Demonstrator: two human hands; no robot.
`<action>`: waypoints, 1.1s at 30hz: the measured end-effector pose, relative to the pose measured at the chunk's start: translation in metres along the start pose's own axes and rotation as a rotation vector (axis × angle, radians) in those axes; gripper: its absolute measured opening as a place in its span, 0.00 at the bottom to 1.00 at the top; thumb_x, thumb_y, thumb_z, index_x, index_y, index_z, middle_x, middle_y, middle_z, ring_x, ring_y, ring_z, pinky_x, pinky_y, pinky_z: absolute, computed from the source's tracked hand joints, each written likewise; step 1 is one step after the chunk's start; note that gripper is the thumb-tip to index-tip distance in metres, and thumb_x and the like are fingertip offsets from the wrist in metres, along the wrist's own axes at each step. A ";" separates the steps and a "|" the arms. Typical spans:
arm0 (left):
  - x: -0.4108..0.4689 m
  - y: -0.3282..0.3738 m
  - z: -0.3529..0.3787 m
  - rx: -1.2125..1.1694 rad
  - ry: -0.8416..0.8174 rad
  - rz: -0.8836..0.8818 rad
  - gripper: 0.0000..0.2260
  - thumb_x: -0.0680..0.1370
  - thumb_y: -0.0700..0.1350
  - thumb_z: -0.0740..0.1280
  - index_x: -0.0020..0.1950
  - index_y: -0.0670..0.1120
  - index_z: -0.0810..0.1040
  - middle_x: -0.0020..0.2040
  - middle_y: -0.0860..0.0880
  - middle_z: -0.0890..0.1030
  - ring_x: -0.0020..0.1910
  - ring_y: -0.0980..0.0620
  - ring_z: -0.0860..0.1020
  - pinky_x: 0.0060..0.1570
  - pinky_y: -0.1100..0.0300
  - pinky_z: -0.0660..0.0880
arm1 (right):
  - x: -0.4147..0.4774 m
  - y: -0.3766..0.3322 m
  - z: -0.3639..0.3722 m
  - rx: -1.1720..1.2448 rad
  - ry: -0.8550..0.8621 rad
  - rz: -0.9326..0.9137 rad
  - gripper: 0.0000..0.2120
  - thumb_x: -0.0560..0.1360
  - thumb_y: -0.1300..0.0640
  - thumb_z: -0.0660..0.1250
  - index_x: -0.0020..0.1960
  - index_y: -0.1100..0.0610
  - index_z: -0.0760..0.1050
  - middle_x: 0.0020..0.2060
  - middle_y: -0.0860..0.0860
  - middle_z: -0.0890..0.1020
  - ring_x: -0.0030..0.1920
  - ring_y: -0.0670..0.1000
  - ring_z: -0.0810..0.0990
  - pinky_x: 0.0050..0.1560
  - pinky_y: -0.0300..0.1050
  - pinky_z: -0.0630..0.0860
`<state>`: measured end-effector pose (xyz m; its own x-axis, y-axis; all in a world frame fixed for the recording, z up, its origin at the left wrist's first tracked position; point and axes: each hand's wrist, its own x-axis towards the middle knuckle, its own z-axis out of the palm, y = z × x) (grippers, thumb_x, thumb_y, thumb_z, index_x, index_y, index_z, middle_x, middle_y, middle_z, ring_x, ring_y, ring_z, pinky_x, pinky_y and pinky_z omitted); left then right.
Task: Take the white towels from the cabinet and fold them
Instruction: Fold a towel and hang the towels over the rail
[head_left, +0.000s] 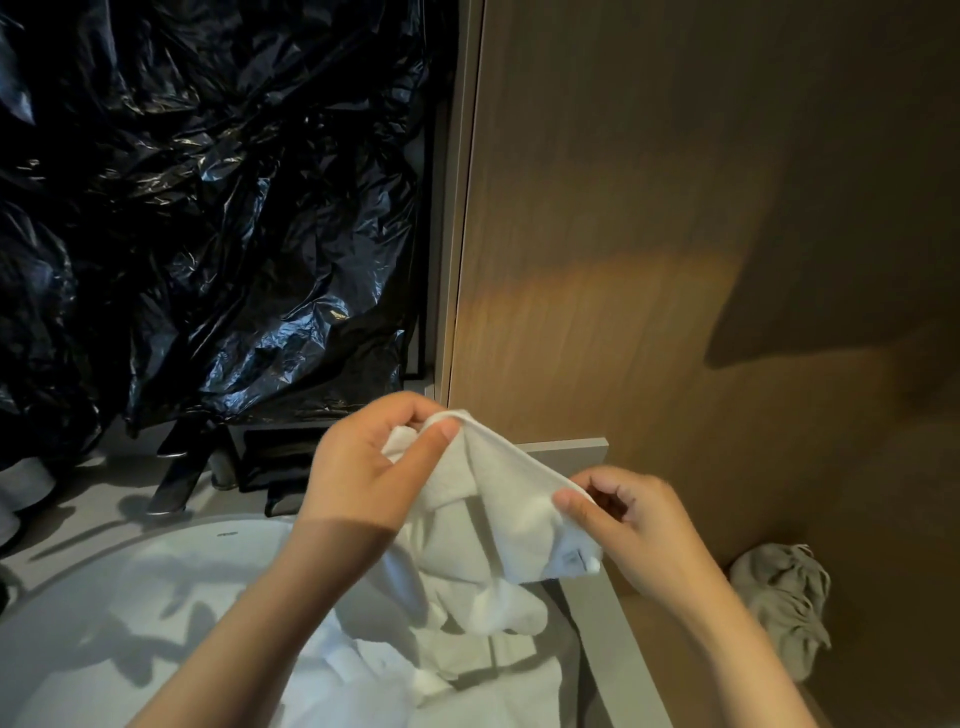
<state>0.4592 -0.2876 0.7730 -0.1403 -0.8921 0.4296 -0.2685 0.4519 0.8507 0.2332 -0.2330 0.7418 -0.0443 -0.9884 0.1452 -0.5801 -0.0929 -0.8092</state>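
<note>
Between both hands' fingers (444, 434), white towel (498, 499) pinched

Only one camera covers this, a wide-angle one worn on the person's head. It faces forward and steeply down, sitting close above the left hand (363, 467) and right hand (639, 525), which pinch a white towel (498, 499) near the frame's centre. Its field reaches black plastic sheeting (208, 208) at upper left and a wooden panel (701, 208) at right, whose edge bows slightly.
</note>
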 end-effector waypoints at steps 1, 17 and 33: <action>0.001 0.000 -0.001 -0.003 0.016 -0.019 0.07 0.77 0.45 0.70 0.38 0.49 0.81 0.36 0.56 0.81 0.37 0.61 0.77 0.38 0.73 0.69 | -0.001 0.005 0.000 -0.010 0.012 0.017 0.07 0.76 0.46 0.67 0.44 0.48 0.81 0.38 0.42 0.82 0.42 0.45 0.82 0.37 0.36 0.76; 0.012 0.005 0.019 0.030 0.069 -0.095 0.07 0.78 0.46 0.66 0.40 0.50 0.80 0.38 0.54 0.80 0.39 0.58 0.76 0.37 0.72 0.69 | -0.005 -0.036 -0.036 0.346 0.425 -0.090 0.08 0.79 0.59 0.65 0.47 0.54 0.83 0.40 0.47 0.84 0.42 0.46 0.82 0.40 0.37 0.78; -0.030 -0.027 -0.002 -0.111 0.091 -0.500 0.08 0.74 0.46 0.73 0.39 0.44 0.79 0.31 0.43 0.80 0.29 0.46 0.73 0.34 0.53 0.70 | -0.005 -0.017 0.010 0.366 0.101 0.058 0.08 0.78 0.62 0.66 0.48 0.53 0.83 0.35 0.65 0.72 0.35 0.59 0.73 0.35 0.40 0.80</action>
<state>0.4727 -0.2726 0.7380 0.0643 -0.9978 -0.0167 -0.1782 -0.0280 0.9836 0.2517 -0.2276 0.7492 -0.1588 -0.9782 0.1340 -0.2463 -0.0922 -0.9648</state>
